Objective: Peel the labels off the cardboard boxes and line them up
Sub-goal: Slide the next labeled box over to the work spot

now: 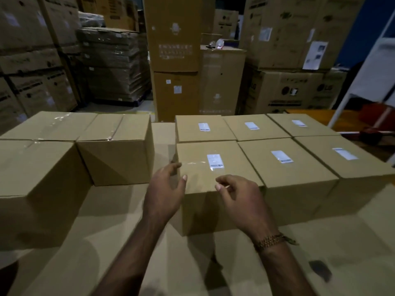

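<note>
Several brown cardboard boxes stand in two rows on a cardboard-covered surface, each with a white label on top. The nearest left one (201,180) carries a label (215,161) beside a strip of clear tape. My left hand (164,189) is at this box's left front corner, its fingers spread and touching the left edge. My right hand (239,197) hovers at the box's front edge with loosely curled fingers and nothing visible between them. More labels (282,156) (345,153) lie on the neighbouring boxes to the right.
Three taped boxes without visible labels stand at the left (38,167) (119,146) (49,124). Tall stacks of cartons (175,50) and a wrapped pallet of flat cardboard (115,63) fill the background. A white frame (363,82) leans at the right. A bare cardboard sheet (320,242) lies in front.
</note>
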A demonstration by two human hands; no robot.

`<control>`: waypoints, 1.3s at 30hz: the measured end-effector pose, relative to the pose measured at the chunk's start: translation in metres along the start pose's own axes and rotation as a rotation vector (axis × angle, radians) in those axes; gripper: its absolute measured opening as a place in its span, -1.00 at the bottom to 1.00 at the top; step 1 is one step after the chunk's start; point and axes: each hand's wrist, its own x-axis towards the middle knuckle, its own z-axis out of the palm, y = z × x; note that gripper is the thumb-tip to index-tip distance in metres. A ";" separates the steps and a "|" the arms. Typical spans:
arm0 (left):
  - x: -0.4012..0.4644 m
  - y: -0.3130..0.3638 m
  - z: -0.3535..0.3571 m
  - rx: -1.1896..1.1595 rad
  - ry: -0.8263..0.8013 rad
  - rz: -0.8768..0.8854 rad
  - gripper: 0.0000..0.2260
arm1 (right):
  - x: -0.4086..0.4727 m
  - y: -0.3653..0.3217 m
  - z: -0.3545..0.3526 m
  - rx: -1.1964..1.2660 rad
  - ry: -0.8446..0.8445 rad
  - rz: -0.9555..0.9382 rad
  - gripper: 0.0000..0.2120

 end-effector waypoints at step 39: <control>-0.015 -0.018 0.036 -0.106 -0.181 -0.456 -0.58 | 0.025 0.134 0.034 -0.409 0.125 -0.192 -0.72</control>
